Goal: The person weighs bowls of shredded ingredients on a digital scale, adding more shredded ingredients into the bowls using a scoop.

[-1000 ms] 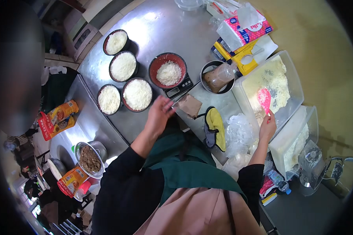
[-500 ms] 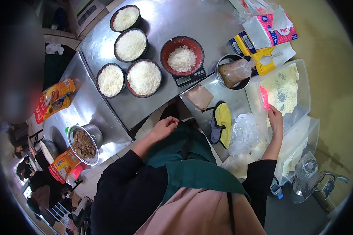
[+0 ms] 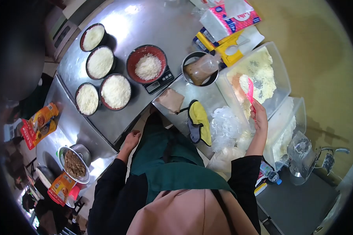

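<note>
My right hand (image 3: 259, 117) grips the handle of a pink spoon (image 3: 250, 90), whose bowl is heaped with white grated stuff over a clear bin (image 3: 284, 80). The bin holds more of this pale stuff. My left hand (image 3: 133, 139) hangs beside the dark green apron, below the table edge, fingers curled in and nothing seen in them. A red-lined bowl (image 3: 134, 56) with a small white heap sits on a black scale (image 3: 155, 85). Several dark bowls, among them one (image 3: 115, 92), stand left of it, filled with white gratings.
A steel pot (image 3: 187, 58) holds a bag of brown stuff. A yellow-grey mitt (image 3: 200, 122), a brown packet (image 3: 170, 100) and plastic bags (image 3: 224, 127) lie nearby. A second bin (image 3: 302, 117) is at the right. Brown filling (image 3: 74, 164) and orange pouches (image 3: 47, 117) are at the left.
The pink spoon has dipped into the bin and come up loaded with white gratings. My left hand has drawn back from near the scale and lowered, its fingers curling. The camera view has shifted.
</note>
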`<state>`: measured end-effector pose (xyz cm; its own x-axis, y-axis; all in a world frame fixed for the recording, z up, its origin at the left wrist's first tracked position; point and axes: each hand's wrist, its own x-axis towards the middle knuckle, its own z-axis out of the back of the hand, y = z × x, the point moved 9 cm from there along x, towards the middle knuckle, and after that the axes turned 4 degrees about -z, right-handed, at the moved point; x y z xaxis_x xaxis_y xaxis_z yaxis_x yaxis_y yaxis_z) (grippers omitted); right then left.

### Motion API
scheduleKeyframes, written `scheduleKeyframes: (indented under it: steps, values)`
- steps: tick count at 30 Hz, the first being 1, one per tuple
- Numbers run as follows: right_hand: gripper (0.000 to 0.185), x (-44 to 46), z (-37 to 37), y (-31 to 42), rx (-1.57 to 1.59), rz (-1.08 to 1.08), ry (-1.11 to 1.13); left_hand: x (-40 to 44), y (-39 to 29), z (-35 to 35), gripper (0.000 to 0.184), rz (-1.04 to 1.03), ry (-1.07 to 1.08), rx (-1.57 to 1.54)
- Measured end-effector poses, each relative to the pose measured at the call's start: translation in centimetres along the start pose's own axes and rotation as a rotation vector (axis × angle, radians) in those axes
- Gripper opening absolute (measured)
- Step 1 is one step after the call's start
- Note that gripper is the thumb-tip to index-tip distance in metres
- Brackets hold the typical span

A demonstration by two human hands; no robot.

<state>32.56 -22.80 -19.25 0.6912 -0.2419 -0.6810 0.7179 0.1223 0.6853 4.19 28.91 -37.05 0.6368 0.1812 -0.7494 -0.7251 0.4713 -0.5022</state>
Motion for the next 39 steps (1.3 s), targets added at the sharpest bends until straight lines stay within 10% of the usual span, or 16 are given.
scheduleKeyframes:
  steps: [17,29,34,39]
  values:
    - [0.035,-6.9,1.1,6.6,0.072,0.195,-0.114,1.5,9.3,-1.3,0.034,0.186,-0.095,-0.187]
    - [0.035,-11.7,-25.0,10.8,-0.298,0.522,0.38,0.9,11.5,-2.3,0.034,0.311,-0.159,-0.377]
    - [0.042,-12.4,-33.0,10.6,-1.038,1.083,-0.015,1.8,13.2,-3.4,0.04,0.23,-0.053,-0.249]
    - [0.045,-12.0,-34.0,9.8,-1.009,1.059,0.0,1.3,13.5,-3.0,0.036,0.279,-0.178,-0.312]
